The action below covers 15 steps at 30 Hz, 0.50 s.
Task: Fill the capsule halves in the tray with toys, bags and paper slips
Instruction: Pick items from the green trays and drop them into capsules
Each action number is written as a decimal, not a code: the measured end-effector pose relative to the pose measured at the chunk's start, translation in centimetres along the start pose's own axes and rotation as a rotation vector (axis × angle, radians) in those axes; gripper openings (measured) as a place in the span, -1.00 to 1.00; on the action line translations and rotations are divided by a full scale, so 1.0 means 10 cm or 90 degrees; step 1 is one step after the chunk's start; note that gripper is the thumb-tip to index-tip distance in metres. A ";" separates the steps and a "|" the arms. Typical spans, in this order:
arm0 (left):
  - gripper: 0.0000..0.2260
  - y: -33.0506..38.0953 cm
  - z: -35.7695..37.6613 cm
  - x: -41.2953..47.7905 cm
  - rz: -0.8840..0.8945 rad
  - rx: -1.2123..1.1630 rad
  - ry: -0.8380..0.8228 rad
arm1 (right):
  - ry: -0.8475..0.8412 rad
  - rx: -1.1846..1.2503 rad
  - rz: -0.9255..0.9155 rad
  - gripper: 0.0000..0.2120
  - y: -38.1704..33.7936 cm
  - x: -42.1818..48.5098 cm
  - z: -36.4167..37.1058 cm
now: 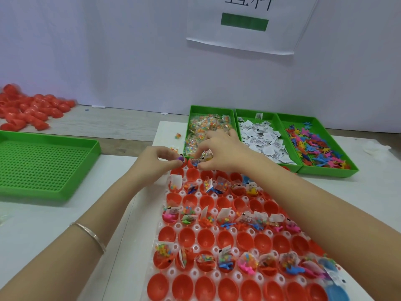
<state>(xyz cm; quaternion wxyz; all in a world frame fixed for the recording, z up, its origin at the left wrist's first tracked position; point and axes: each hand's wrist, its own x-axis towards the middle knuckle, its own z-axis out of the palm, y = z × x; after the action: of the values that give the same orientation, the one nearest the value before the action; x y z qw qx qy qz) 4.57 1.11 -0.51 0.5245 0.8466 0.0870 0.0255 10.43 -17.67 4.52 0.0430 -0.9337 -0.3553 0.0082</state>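
A white tray (196,248) holds rows of red capsule halves (187,237); alternate rows contain small toys, bead bags and paper slips, the others sit bare. At the tray's far edge my left hand (156,161) pinches a small purple toy (180,159) over the top row. My right hand (221,152) is beside it, fingers curled around a bead bag with a paper slip (200,160). Three green bins behind hold bead bags (206,127), paper slips (263,139) and coloured toys (314,146).
A green perforated tray (43,166) lies at the left. Loose red capsule halves (30,109) are piled at the far left by the wall. Blue capsule halves (337,292) sit at the tray's right end. A white wall with a paper sign (245,25) stands behind.
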 end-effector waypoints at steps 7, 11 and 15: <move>-0.85 0.06 0.03 0.04 0.046 0.104 0.006 | -0.003 0.056 0.011 -0.71 0.02 -0.03 -0.04; -0.74 0.02 0.00 0.03 0.046 0.113 0.012 | 0.033 0.140 0.043 -0.78 0.16 -0.08 -0.12; -0.71 0.02 -0.02 0.00 0.056 0.103 0.022 | 0.003 0.104 0.059 -0.89 0.28 -0.12 -0.09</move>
<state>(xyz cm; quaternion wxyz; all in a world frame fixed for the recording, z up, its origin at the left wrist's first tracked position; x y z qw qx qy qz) 4.61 1.18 -0.23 0.4510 0.8887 0.0607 0.0563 11.44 -20.59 5.14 0.1197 -0.9426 -0.3096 0.0372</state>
